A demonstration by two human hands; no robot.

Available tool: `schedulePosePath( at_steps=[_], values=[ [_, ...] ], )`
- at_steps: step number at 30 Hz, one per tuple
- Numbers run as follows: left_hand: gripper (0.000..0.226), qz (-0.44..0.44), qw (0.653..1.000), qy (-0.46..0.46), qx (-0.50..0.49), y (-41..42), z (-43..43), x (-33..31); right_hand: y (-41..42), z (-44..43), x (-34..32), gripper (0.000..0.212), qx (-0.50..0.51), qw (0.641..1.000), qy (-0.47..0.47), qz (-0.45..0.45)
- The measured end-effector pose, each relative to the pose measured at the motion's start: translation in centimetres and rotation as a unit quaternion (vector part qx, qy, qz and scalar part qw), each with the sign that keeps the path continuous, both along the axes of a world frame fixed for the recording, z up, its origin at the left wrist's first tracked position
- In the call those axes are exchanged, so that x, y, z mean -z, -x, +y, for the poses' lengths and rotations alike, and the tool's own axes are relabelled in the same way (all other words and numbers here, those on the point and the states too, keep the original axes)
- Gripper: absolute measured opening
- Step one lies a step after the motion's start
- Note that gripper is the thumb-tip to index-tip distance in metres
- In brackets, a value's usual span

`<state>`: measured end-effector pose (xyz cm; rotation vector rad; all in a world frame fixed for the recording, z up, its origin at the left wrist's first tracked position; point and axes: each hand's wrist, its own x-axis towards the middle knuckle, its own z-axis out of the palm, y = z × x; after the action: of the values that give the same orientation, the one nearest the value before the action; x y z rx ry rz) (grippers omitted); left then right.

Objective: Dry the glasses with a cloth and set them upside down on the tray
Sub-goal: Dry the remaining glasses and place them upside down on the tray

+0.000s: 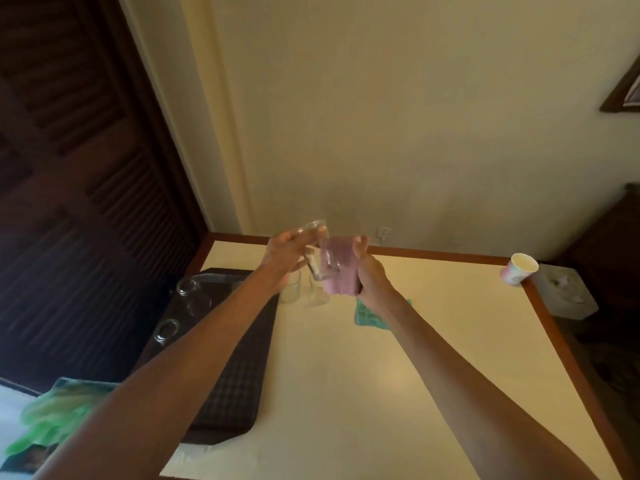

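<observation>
Notes a clear glass tumbler [323,252], cylindrical and smooth-walled, raised above the far part of the tabletop [381,393] and tilted. Finds the left grip [287,254] curled round its side, holding it. Finds the right grip [369,271] closed on a pink cloth [343,271], soft and bunched into a thick wad, set against the tumbler's wall. Cannot tell through the blur whether any cloth enters the mouth.

Records the tabletop as cream, matt and flat, bordered by a brown wooden edge. Places a dark rectangular tray [235,393] with rounded corners and a check-patterned lining on the left side, under the left forearm. Counts three glasses [200,304] at the tray's far end, clear and round; cannot tell whether mouth up or down. Counts two further glasses [290,291] on the bare tabletop just beside the tray's far corner, below the raised tumbler. Notes a green cloth [367,317] lying flat, partly under the right forearm, and a printed paper cup [519,268] at the far right edge, contents not discernible.

Records a plain cream wall [415,116] behind and a dark louvred wooden door [69,168] at left.
</observation>
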<state>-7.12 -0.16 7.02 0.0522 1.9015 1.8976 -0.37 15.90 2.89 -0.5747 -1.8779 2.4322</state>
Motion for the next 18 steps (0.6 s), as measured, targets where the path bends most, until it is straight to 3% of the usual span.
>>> schedulePosePath(
  at_steps=[3, 5, 11, 13, 15, 18],
  values=[
    [0.052, -0.036, 0.999, -0.029, -0.006, -0.5, 1.9, -0.5, -0.7, -2.1, -3.5, 0.05, 0.011, 0.996, -0.082, 0.016],
    [0.062, -0.064, 0.996, -0.06, 0.004, -0.6, 2.9, -0.4, -0.8, -3.3, -4.1, 0.04, -0.009, 0.987, -0.145, 0.066],
    [0.079, -0.149, 0.984, -0.102, -0.001, -0.5, 3.7, -1.7, -2.9, -4.5, -3.5, 0.052, -0.044, 0.949, -0.274, 0.15],
    [0.072, -0.187, 0.972, -0.145, -0.001, -0.7, 3.5, -2.4, -3.5, -4.5, -2.9, 0.058, -0.062, 0.943, -0.296, 0.14],
    [0.064, -0.209, 0.965, -0.157, -0.003, -1.1, 3.4, -2.8, -3.5, -4.0, -2.3, 0.059, -0.053, 0.912, -0.388, 0.125],
    [0.073, -0.209, 0.964, -0.16, 0.018, -1.9, 3.6, -3.1, -2.6, -3.2, -2.3, 0.057, 0.031, 0.855, -0.501, 0.129]
  ],
)
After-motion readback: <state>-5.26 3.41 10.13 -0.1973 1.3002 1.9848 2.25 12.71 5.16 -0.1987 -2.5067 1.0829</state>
